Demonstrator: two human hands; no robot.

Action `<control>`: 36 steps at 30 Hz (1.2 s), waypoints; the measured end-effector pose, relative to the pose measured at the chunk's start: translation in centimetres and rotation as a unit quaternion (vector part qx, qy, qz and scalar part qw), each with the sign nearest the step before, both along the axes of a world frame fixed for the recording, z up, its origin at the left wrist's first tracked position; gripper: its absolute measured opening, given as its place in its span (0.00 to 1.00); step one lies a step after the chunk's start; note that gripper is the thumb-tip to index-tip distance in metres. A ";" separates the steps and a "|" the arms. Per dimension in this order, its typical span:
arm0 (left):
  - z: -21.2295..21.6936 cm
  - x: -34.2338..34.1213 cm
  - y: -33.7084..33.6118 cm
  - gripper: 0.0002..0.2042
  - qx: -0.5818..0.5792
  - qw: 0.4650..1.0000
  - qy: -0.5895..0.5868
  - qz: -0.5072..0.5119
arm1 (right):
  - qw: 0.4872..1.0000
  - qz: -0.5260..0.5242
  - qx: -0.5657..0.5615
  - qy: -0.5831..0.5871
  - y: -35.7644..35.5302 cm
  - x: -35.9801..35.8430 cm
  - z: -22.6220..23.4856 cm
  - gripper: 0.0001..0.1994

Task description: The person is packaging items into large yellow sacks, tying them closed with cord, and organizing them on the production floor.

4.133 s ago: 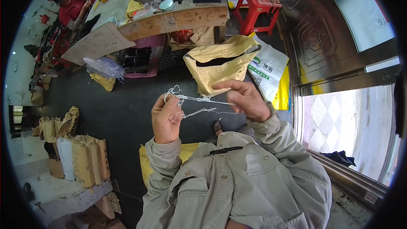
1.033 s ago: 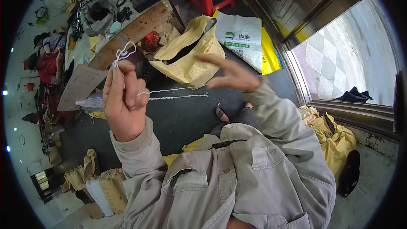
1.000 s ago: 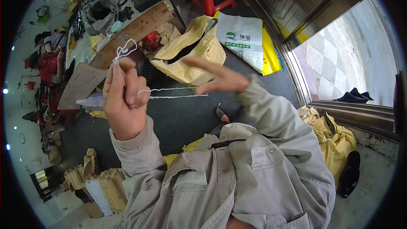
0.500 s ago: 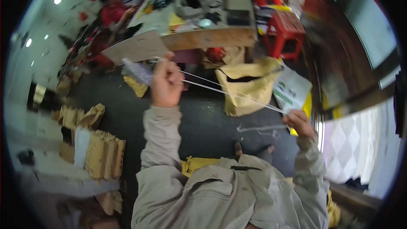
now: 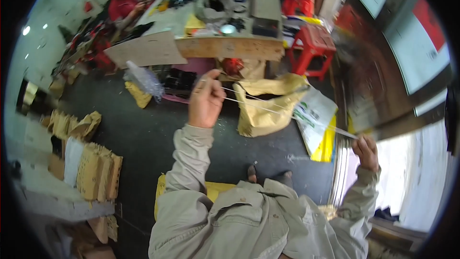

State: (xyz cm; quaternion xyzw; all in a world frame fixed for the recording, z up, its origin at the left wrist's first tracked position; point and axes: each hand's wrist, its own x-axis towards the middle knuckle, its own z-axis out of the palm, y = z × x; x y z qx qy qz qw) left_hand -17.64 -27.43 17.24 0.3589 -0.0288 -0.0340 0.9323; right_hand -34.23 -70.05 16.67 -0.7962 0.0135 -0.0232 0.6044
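A thin white cord runs in strands between my two hands, drawn straight. My left hand, raised in the middle, has its fingers curled round one end of the cord. Lower at the right, my right hand is closed on the other end. Behind the strands, on the dark floor, stands a yellow-brown sack with its mouth gaping. A white printed sack with a yellow edge leans beside it.
A cluttered worktable stands ahead, with a red plastic stool at its right. A person in red sits at the far left. Folded brown paper sacks stand at the left; a wooden door is on the right.
My right hand has moved to the right and a little down, drawing the cord out longer. My left hand has shifted slightly right. The whole view has turned a little.
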 end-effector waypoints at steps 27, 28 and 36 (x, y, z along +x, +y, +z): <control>-18.1 0.6 22.9 0.09 0.789 0.610 -0.058 -0.035 | 0.904 0.218 -0.361 0.066 3.3 13.0 7.1 0.13; -12.9 1.2 15.7 0.11 0.705 0.702 -0.101 0.013 | 0.901 0.238 -0.358 0.056 5.4 14.0 7.4 0.13; -0.1 0.4 -12.9 0.23 0.259 0.893 -0.164 -0.329 | 0.851 0.350 -0.392 0.004 13.6 17.4 7.2 0.12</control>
